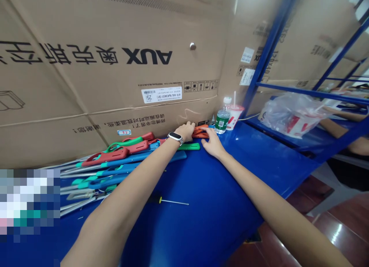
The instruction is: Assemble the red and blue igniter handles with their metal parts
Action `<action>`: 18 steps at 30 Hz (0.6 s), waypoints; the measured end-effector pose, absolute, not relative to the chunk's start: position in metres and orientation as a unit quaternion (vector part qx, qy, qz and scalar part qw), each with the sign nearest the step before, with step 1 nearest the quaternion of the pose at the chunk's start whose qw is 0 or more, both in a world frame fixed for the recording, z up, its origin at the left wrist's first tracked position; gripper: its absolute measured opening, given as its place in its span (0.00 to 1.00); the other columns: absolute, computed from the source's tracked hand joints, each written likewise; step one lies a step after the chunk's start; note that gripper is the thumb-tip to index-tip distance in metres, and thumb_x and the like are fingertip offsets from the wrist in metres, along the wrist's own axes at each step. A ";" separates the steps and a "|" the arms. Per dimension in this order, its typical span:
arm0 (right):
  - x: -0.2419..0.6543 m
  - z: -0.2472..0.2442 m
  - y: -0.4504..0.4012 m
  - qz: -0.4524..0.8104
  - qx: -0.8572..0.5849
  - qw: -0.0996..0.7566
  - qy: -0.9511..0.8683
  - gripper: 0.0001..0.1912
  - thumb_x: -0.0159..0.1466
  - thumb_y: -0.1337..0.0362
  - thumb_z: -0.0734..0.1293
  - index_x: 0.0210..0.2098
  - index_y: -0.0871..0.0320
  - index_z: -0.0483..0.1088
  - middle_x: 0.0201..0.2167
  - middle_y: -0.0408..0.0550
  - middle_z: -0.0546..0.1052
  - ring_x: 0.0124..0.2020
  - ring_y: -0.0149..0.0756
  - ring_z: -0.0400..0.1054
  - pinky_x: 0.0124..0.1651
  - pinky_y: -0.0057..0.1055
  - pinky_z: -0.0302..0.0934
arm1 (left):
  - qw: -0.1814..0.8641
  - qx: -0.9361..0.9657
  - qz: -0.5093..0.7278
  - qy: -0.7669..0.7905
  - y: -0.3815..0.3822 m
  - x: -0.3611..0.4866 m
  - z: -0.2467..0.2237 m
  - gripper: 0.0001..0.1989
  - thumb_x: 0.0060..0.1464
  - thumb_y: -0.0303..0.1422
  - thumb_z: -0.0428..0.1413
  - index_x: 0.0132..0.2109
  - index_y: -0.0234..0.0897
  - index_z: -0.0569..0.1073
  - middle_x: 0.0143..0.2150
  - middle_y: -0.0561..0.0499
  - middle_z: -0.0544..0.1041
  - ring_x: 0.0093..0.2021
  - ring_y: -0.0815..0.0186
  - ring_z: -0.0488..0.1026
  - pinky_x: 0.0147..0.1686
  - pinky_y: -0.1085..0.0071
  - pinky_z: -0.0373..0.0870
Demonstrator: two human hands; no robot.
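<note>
At the back of the blue table, by the cardboard wall, both hands are at a small bunch of orange plastic pieces [201, 131]. My left hand [185, 131], with a watch band on the wrist, has its fingers curled at the bunch's left side; the fingertips are partly hidden. My right hand [213, 143] closes on the right side, thumb nearer me and fingers across the orange. Below my left wrist lies a green plastic handle [190, 146]. Left of it is a pile of metal-shafted tools with red handles [134, 147] and blue handles [123, 169].
A water bottle [221, 120] and a lidded cup with straw [235, 115] stand right of my hands. A screwdriver [174, 202] lies on the blue tabletop [196, 224]. Cardboard [115, 82] rises behind. The blue metal frame [268, 55] and a bagged cup [300, 122] are at right.
</note>
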State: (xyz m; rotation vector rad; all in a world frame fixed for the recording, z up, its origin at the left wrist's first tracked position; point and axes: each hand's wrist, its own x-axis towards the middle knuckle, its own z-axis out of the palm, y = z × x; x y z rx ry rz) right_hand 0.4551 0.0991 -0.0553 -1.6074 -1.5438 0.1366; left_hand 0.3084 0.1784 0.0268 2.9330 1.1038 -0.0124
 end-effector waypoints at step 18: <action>0.457 -0.067 0.104 0.099 -0.659 0.403 -0.628 0.37 0.57 0.71 0.66 0.66 0.59 0.61 0.64 0.63 0.66 0.65 0.50 0.65 0.72 0.51 0.53 | -0.066 0.935 0.020 0.348 0.186 0.286 0.019 0.19 0.61 0.20 0.50 0.58 0.31 0.66 0.53 0.34 0.78 0.57 0.50 0.77 0.54 0.60 0.72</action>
